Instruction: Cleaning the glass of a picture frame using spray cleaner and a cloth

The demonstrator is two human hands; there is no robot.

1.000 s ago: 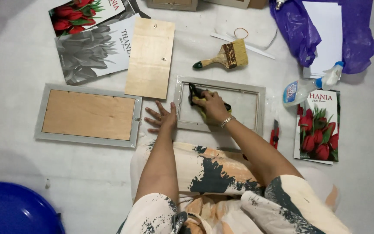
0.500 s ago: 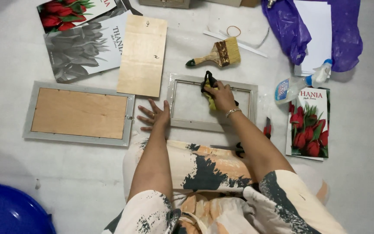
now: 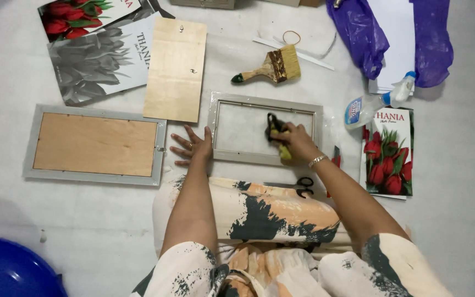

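Two picture frames lie on the pale floor in front of a seated person, and the scene runs from one to the other. At the far bottom left sits part of a blue plastic basin (image 3: 12,269). Above it lies the backed frame (image 3: 95,144), grey with a brown board filling it. Behind that frame are a grey tulip print (image 3: 97,60) and a red tulip print (image 3: 81,16), partly overlapping, and just right of them a loose plywood board (image 3: 175,70).

The left hand (image 3: 193,147) rests flat on the floor with fingers spread, its fingertips touching the left edge of the open frame (image 3: 265,104), gripping nothing. That grey frame lies flat between the two hands, its pane showing the floor through it. The right hand (image 3: 298,142) is closed around a yellow and black cloth (image 3: 277,131), pressing it onto the pane near the frame's right half.

Beyond the frame lies a paintbrush (image 3: 270,67) with pale bristles, and near it a rubber band (image 3: 291,37). Black scissors (image 3: 298,186) lie by the person's patterned lap. Further right are a spray bottle (image 3: 377,102), another red tulip print (image 3: 388,154) and a purple plastic bag (image 3: 391,33) around white sheets.
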